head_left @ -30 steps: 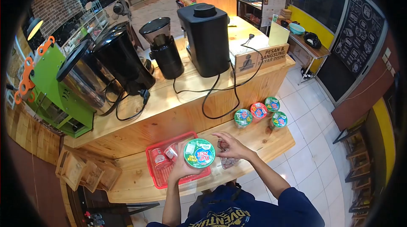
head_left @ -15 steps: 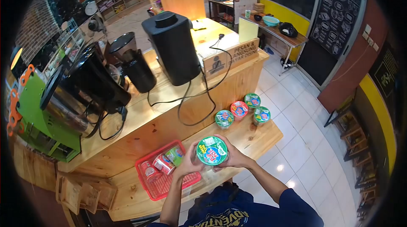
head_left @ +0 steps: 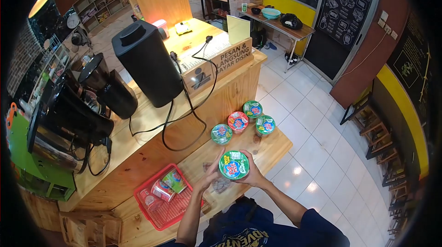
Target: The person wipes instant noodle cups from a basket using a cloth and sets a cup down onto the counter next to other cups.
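A green-lidded noodle cup (head_left: 234, 165) is held upright between my two hands over the wooden bench. My left hand (head_left: 210, 173) presses its left side and my right hand (head_left: 253, 173) wraps its right side. Just beyond stand several cups, among them a red-lidded cup (head_left: 238, 121) and a green-lidded cup (head_left: 221, 134). To the left, a red basket (head_left: 159, 219) holds two red-and-white cups and a green packet (head_left: 174, 180). A patterned cloth (head_left: 221, 185) lies partly hidden beneath my hands.
Behind the bench rises a wooden counter (head_left: 152, 155) with a black grinder (head_left: 147, 62), other black machines, loose cables and a lettered sign (head_left: 216, 69). Wooden crates (head_left: 92, 228) sit at the lower left. Stools line the right wall.
My right hand has closed on the cup's right side, and the cup, now in both hands, has turned and moved right, away from above the basket. The view has shifted to the right.
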`<action>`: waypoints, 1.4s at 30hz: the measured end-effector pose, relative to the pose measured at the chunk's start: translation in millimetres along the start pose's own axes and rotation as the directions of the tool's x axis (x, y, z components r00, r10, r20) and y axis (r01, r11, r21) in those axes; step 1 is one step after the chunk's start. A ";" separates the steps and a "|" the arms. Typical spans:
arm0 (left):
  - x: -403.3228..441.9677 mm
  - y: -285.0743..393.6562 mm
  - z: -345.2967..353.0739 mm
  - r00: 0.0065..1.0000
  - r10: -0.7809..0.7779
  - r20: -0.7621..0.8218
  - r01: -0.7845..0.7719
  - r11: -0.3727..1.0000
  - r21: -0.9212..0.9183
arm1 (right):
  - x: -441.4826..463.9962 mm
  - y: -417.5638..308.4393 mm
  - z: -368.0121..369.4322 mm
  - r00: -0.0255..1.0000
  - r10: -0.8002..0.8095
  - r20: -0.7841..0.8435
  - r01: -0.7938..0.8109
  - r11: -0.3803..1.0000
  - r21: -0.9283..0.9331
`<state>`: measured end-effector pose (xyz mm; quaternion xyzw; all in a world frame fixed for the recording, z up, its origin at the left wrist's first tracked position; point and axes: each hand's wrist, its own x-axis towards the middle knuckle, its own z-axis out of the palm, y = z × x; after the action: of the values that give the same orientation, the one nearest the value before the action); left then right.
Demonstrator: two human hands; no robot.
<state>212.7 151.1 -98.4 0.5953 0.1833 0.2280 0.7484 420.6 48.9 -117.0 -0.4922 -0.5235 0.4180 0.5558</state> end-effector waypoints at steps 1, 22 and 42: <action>6.6 -5.0 1.9 0.999 -0.001 -0.036 0.001 1.000 -0.009 | 1.6 2.6 -3.2 1.000 0.016 -0.023 -0.016 1.000 -0.025; -52.5 -28.4 -13.6 0.781 0.044 -0.624 -0.021 0.999 0.045 | 57.6 153.8 -39.3 0.778 0.121 -0.617 -0.284 0.943 -0.173; -46.3 1.5 -19.5 0.749 0.005 -0.663 0.000 1.000 0.007 | 60.5 177.1 -48.0 0.782 0.126 -0.610 -0.207 0.976 -0.064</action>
<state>163.5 141.2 -101.2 0.4786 0.4365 0.4244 0.6326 483.5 132.3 -279.5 -0.6781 -0.2996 0.2528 0.6217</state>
